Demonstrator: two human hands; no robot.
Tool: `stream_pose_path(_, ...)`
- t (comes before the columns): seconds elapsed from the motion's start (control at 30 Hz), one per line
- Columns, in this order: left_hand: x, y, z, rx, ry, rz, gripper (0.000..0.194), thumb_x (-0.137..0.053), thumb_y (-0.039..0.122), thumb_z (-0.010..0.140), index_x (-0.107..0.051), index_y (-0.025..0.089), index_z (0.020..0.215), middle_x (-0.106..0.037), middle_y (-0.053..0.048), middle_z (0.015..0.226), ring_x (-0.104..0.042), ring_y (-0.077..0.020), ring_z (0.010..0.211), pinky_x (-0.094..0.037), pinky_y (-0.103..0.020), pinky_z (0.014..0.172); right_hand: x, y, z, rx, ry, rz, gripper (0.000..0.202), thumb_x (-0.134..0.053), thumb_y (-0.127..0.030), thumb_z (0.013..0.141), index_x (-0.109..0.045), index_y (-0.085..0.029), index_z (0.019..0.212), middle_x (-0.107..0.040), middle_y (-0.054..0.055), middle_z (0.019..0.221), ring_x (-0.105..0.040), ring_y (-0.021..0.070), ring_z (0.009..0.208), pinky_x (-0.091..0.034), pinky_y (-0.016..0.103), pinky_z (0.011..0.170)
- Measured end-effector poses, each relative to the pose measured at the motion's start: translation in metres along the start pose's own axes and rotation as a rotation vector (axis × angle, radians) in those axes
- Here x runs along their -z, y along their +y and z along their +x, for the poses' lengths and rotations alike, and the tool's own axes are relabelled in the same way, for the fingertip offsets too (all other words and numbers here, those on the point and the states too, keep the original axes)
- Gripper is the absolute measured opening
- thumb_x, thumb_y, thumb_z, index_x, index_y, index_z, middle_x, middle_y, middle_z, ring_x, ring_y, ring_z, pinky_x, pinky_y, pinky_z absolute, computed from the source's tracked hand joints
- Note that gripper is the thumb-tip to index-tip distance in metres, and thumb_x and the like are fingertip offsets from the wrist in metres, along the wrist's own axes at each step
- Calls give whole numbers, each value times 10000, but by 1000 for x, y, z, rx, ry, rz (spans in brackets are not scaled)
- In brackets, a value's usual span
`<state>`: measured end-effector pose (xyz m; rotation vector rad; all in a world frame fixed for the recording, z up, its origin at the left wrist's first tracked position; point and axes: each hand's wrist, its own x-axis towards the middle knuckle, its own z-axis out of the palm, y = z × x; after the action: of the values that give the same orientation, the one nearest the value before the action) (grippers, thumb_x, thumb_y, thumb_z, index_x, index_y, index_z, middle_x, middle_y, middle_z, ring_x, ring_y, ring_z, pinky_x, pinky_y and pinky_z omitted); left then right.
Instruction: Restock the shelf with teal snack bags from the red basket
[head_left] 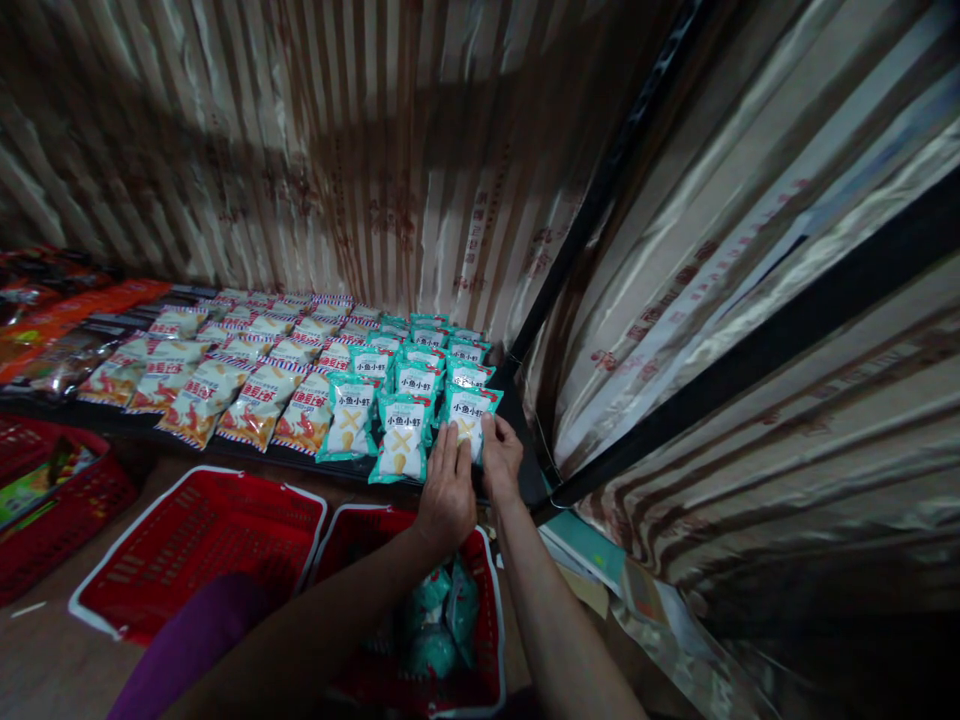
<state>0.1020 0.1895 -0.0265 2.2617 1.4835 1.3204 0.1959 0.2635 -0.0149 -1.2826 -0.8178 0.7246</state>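
Note:
A teal and white snack bag (469,412) lies at the front right end of the low dark shelf, with both my hands on it. My left hand (449,490) covers its lower left part, fingers straight and close together, thumb hidden. At its right edge, my right hand (502,456) grips with bent fingers and thumb. Another teal snack bag (403,438) leans just to the left, and more matching bags stand in rows behind. Below my wrists, a red basket (491,610) holds several teal snack bags (442,625), partly hidden by my left forearm.
Orange and white snack bags (255,400) fill the shelf's middle; orange and dark packages (71,315) lie farther left. A second red basket (202,520) and a third red basket (105,490) stand on the floor. Black frame bars (675,410) and striped sheeting (360,150) enclose the shelf.

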Motion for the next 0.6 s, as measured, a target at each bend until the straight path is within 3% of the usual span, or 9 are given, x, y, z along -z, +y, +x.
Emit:
stream_pose_path(0.17,0,-3,0,-7,-10,5,535,-320,85,839,-352,20,1369,-190,-228,1509,-38,-290,1427,-231,-527,1118,0,9,4,139,53,-83,336,-662,-446,663,-716,-189,872,-691,60,1017,-579,194,999,-439,302,891)
stream_pose_path(0.43,-4,-7,-3,-75,67,91,572,-290,50,833,-268,13,1404,-225,-237,1496,-10,-291,1424,-267,-546,1098,-2,8,2,33,-22,-148,546,-622,-525,692,-631,-208,1137,-673,57,1112,-587,203,1025,-438,307,890)
stream_pose_path(0.6,9,-10,-8,-203,55,234,533,-315,66,839,-349,4,1367,-311,-203,1472,-66,-293,1424,-286,-523,1102,-3,-2,-2,4,-82,-277,648,-520,-604,748,-542,-210,1262,-636,78,1197,-581,225,1073,-423,332,922)
